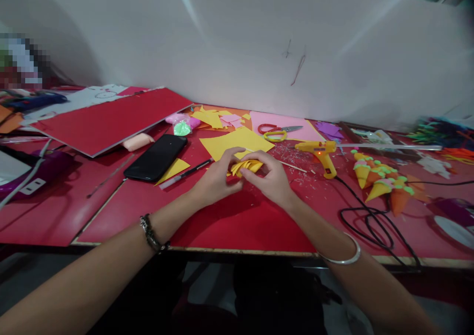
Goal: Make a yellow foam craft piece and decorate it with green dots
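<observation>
Between my two hands is a yellow paper flower (247,167) made of layered, curled petals. My left hand (221,178) curls round its left side, and my right hand (269,175) grips it from the right with the thumb across its front. A thin pale stick (294,166) lies just right of my right hand. Behind the fingers a yellow paper sheet (237,141) rests on the red table, partly covered by my hands. Left of my left hand are a pen (185,173) and a black phone (156,157), which lies on a small yellow paper piece (174,170).
A yellow glue gun (319,152) with a coiled black cord (370,226) sits to the right, beside several paper cones (381,182). Scissors (280,131) lie on pink paper (264,121) at the back. A large red board (118,115) stands raised at the left.
</observation>
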{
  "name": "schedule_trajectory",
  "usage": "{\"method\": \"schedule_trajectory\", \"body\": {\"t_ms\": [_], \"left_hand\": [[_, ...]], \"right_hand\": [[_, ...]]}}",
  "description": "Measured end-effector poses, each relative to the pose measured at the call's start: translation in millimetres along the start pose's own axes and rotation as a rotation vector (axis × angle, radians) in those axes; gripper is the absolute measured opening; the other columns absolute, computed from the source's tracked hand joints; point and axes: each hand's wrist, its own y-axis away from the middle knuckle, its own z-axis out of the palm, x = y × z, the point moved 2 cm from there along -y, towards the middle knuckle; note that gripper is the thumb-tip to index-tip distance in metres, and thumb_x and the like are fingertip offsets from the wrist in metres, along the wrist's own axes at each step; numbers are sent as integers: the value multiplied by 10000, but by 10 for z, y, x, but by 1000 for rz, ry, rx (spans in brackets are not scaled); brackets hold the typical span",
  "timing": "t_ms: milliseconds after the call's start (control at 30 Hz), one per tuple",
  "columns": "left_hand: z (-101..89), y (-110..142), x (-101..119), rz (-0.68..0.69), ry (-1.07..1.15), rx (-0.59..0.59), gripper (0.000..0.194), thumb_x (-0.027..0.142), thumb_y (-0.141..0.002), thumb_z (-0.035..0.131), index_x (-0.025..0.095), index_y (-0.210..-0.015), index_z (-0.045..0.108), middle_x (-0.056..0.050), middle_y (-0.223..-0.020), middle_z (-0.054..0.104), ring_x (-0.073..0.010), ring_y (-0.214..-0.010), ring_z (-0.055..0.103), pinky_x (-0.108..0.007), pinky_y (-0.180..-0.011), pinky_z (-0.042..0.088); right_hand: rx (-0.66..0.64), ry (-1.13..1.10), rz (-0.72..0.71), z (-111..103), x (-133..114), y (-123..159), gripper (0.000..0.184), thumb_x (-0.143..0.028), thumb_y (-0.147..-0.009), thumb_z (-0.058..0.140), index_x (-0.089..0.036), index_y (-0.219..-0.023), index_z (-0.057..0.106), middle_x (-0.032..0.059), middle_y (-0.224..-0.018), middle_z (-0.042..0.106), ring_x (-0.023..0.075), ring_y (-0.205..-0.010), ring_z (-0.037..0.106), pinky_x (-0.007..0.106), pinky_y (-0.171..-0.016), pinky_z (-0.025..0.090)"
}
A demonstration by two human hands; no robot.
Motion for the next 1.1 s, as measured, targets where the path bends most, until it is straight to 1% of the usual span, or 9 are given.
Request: {"method": "schedule_trajectory", "body": {"t_ms": [100,167,267,333,500,633,767,967,1100], "left_hand": [[-21,-9,24,7,39,33,449,236,-761,528,178,-1162,334,-76,-1053,523,-141,-910,557,-250,-770,459],[-28,-15,39,31,48,61,383,261,-782,524,180,-1125,377,-68,-1046,529,-119,-860,564,-230,-738,469],[-27,-24,46,49,49,116,300,255,-791,527,187,-1070,440,-33,-948,558,-91,-780,563,-198,-682,478],[-19,-30,39,39,69,142,283,248,-781,543,189,-1047,465,-25,-927,559,-85,-766,560,-182,-653,484],[-4,-37,0,2,89,163,286,246,-762,564,189,-1032,489,-17,-885,555,-81,-723,556,-173,-603,488],[-19,-33,-4,22,39,168,277,261,-753,577,183,-1010,508,-4,-822,560,-75,-683,546,-166,-586,481],[-46,-33,26,89,-54,174,315,288,-736,602,173,-1017,519,-2,-796,574,-75,-663,538,-171,-598,469],[-70,-33,49,197,-190,105,366,326,-754,577,170,-1077,500,-5,-783,578,-80,-642,527,-193,-623,455],[-76,-23,37,259,-240,105,327,302,-775,553,156,-1066,512,-9,-760,551,-93,-686,525,-202,-654,454]], "right_hand": [[15,-150,83,2,67,-11,176,-260,-747,554,-207,-915,551,15,-924,584,134,-840,558,271,-746,454],[32,-228,140,4,96,-17,193,-282,-751,553,-213,-931,551,12,-940,580,124,-829,554,250,-704,466],[30,-359,244,21,123,-21,209,-331,-748,555,-234,-934,558,-3,-908,578,100,-719,549,217,-594,476],[28,-455,304,34,135,-19,201,-340,-739,565,-245,-916,567,-14,-874,576,88,-660,541,205,-551,477],[31,-635,377,43,154,-14,140,-317,-724,589,-254,-848,606,-28,-837,570,86,-682,549,207,-582,491],[9,-720,456,47,176,-10,137,-321,-704,610,-245,-817,621,-33,-815,587,77,-666,550,204,-593,487],[-25,-811,557,61,198,0,173,-327,-689,629,-226,-829,627,-29,-780,600,60,-612,545,179,-545,462],[-88,-840,604,68,194,8,182,-335,-689,633,-209,-820,634,-29,-712,598,44,-555,518,154,-492,419],[-92,-855,644,72,184,9,188,-333,-650,664,-194,-773,634,-34,-680,594,40,-519,510,161,-488,427]]}}
